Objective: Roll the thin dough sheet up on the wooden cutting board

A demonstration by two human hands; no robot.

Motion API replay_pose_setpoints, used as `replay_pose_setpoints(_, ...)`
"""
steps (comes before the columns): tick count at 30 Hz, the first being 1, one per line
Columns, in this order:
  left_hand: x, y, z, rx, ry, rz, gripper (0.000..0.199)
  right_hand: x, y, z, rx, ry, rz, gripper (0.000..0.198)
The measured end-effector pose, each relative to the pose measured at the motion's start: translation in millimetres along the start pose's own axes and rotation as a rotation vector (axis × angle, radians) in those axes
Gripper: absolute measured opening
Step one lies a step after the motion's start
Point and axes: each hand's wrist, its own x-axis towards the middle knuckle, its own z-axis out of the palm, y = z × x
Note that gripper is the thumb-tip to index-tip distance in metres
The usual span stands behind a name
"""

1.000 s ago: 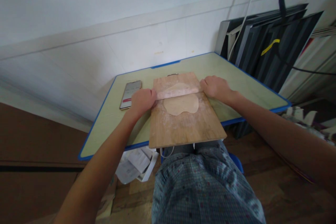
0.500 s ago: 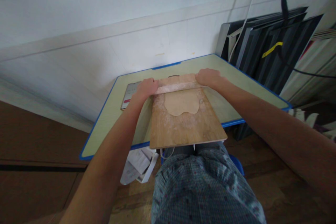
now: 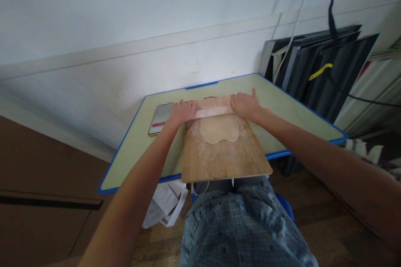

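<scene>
A flour-dusted rolling pin (image 3: 214, 112) lies crosswise over the far part of a thin sheet of dough (image 3: 219, 129). The dough rests on a floured wooden board (image 3: 227, 164). My left hand (image 3: 183, 111) presses over the pin's left end, its fingers bent over it. On the right end sits my right hand (image 3: 246, 105), fingers over the pin and thumb sticking out away from it. Both hands hide the pin's ends, and the pin covers part of the dough.
The board overhangs the near edge of a pale table (image 3: 283, 114) with blue edging. A phone-like device (image 3: 160, 117) lies left of the board. Dark panels (image 3: 326, 66) lean against the wall at right. A white box of papers (image 3: 171, 202) is below the table.
Both hands have loosened from tighter fists on the pin, and the right thumb now sticks out. The pin stays near the same part of the dough. The view has shifted slightly.
</scene>
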Motion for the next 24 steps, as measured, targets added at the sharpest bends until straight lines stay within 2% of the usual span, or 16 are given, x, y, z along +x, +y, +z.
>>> replay_pose_setpoints(4,-11.7,13.4,-2.7,-0.004,0.018,-0.016,0.032,-14.1,-19.1,0.8,-0.06,0.063,-0.074,0.048)
replay_pose_setpoints(8,-18.7,36.4,-6.2,-0.033,0.034,-0.096,0.03,-16.4,-33.1,2.6,-0.018,0.078,-0.096,0.046)
replay_pose_setpoints(14,-8.9,68.1,-9.7,-0.095,0.057,-0.158,0.029,-6.9,-44.6,3.0,-0.008,0.054,-0.104,0.046)
replay_pose_setpoints(20,15.8,63.4,-16.2,-0.177,-0.014,-0.111,0.031,14.9,-42.7,1.5,0.012,-0.053,-0.096,0.038)
replay_pose_setpoints(24,30.0,56.6,-16.6,-0.216,-0.08,-0.127,0.032,28.9,-38.8,3.1,0.05,-0.119,-0.056,0.037)
